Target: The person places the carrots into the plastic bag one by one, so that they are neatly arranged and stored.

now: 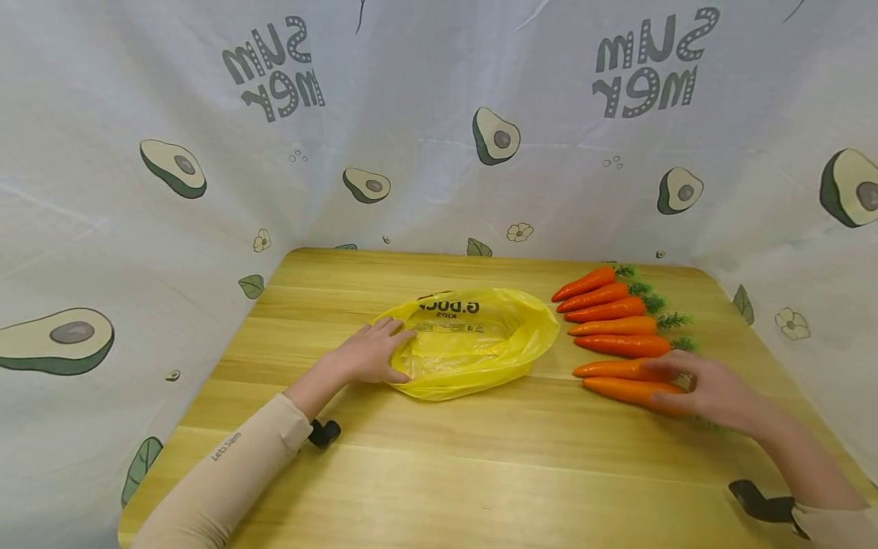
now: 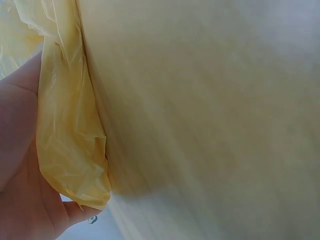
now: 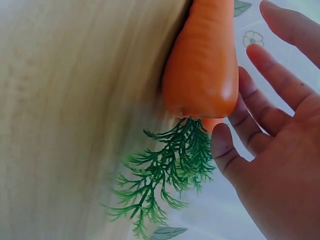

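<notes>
A yellow plastic bag (image 1: 446,358) lies on the wooden table with its mouth spread wide and dark print inside. My left hand (image 1: 373,352) is at the bag's left rim, thumb and fingers apart; in the left wrist view the yellow plastic (image 2: 72,125) covers the tips of that hand (image 2: 25,200). Several orange-red carrots with green tops lie in a row to the right. Over the thick ends of the nearest ones is my right hand (image 1: 720,389), fingers spread around the front carrot (image 1: 620,390). In the right wrist view, the hand (image 3: 280,145) is beside that carrot (image 3: 202,70), nothing gripped.
The wooden table (image 1: 411,480) has rounded far corners. A white curtain (image 1: 425,84) printed with avocados and lettering hangs behind it and at both sides. Black wrist mounts (image 1: 325,433) show under the sleeves. The farther carrots (image 1: 586,284) lie close together near the bag's right end.
</notes>
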Available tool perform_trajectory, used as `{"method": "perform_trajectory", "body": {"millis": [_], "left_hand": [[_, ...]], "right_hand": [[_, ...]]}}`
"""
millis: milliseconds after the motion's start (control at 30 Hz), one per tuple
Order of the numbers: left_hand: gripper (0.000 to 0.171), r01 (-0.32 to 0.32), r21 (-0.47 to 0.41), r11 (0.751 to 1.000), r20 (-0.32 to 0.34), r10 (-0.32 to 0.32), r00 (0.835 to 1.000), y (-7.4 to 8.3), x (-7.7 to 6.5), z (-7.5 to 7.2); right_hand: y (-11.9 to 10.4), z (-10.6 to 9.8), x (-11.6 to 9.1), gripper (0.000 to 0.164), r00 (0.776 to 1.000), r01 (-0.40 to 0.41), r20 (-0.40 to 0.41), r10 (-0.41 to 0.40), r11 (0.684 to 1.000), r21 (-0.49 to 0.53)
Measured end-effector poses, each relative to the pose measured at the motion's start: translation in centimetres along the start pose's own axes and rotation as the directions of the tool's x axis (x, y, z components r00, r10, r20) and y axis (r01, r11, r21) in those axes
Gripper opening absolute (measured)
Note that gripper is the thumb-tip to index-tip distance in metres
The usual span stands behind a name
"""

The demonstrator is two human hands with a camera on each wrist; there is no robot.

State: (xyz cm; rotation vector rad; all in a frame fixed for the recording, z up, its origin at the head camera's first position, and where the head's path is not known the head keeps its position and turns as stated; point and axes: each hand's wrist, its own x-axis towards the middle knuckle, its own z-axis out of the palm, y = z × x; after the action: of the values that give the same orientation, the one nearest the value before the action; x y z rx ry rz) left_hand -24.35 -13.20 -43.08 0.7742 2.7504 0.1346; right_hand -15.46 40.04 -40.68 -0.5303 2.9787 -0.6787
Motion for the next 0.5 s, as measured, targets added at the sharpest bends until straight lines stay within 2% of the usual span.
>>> {"method": "perform_trajectory", "body": {"millis": [200, 500], "left_hand": [[0.091, 0.003, 0.006, 1.000, 0.000, -0.003, 1.000, 0.04, -0.01, 0.01], [0.090, 0.012, 0.019, 1.000, 0.008, -0.012, 1.000, 0.12, 0.09, -0.03]], "right_hand": [[0.22, 0.38, -0.35, 0.042, 0.995, 0.058, -0.083, -0.058, 0.998, 0.003], [0.30, 0.57, -0.33, 0.041, 0.993, 0.073, -0.086, -0.075, 0.997, -0.035]]}}
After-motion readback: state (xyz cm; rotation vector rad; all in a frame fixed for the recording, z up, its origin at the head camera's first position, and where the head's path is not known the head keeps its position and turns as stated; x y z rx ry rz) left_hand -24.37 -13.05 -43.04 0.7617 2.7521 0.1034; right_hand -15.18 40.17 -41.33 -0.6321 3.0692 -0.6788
